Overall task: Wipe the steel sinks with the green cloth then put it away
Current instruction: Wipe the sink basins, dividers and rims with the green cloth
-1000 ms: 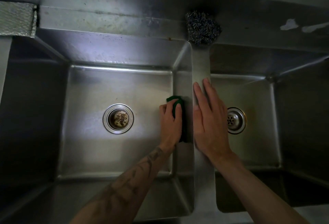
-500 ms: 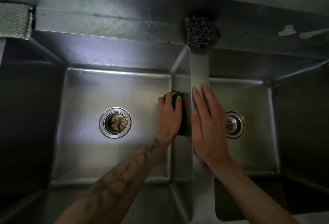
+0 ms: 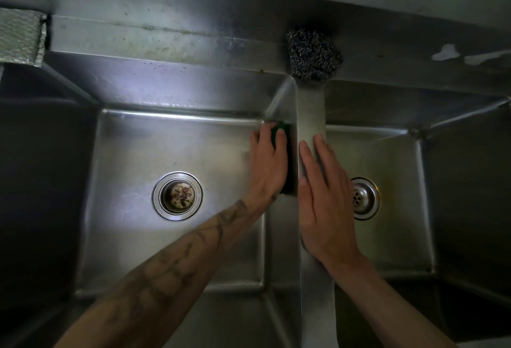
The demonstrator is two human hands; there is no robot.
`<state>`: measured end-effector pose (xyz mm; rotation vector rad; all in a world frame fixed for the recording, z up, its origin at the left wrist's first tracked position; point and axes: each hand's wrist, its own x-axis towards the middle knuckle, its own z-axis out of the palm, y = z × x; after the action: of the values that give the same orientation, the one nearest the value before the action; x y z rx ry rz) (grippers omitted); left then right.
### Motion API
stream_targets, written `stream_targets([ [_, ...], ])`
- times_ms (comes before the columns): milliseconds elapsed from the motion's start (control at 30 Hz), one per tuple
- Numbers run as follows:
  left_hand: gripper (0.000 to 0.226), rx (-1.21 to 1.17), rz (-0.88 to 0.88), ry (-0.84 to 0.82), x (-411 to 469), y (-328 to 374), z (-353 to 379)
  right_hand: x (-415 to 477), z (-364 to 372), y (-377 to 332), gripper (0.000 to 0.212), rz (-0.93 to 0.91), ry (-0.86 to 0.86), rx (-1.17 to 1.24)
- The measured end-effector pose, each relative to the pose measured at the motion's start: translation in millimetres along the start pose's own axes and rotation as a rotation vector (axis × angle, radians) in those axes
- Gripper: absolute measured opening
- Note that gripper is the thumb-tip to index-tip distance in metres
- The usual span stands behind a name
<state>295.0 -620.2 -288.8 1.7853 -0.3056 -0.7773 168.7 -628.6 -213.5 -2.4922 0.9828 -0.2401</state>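
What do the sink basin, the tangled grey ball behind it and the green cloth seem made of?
The left grey metal sink basin looks like brushed stainless steel: soft sheen, streaky reflections. The tangled grey scouring ball appears to be coiled metal wire: glinting curly strands. The dark green cloth seems matte fabric, possibly synthetic; it is mostly hidden.

The left hand covers most of the green cloth; the right hand hides part of the right drain.

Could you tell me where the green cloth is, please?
In the head view, the green cloth is under the left hand, against the right wall of the left steel sink.
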Motion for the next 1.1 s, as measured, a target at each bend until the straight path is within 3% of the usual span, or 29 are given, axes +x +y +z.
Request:
stream_targets([
  [100,0.026,-0.016,0.129,0.062,8,8,2,0,0,0,0.055,0.002,-0.014,0.002],
  [333,0.032,0.248,0.007,-0.089,48,-37,-1,0,0,1,0.055,-0.013,0.008,-0.007],
  [467,0.028,0.087,-0.013,-0.021,47,-21,-1,-1,0,1,0.055,-0.009,0.007,-0.018],
  [667,0.018,-0.015,0.205,0.056,35,9,1,-1,2,0,0.055,-0.004,-0.012,-0.019],
  [900,0.027,0.033,-0.084,0.043,51,6,5,-1,1,0,0.055,-0.019,0.017,-0.033],
  [1100,0.019,-0.085,0.326,0.083,16,46,-8,0,1,-1,0.054,0.003,0.006,-0.029],
])
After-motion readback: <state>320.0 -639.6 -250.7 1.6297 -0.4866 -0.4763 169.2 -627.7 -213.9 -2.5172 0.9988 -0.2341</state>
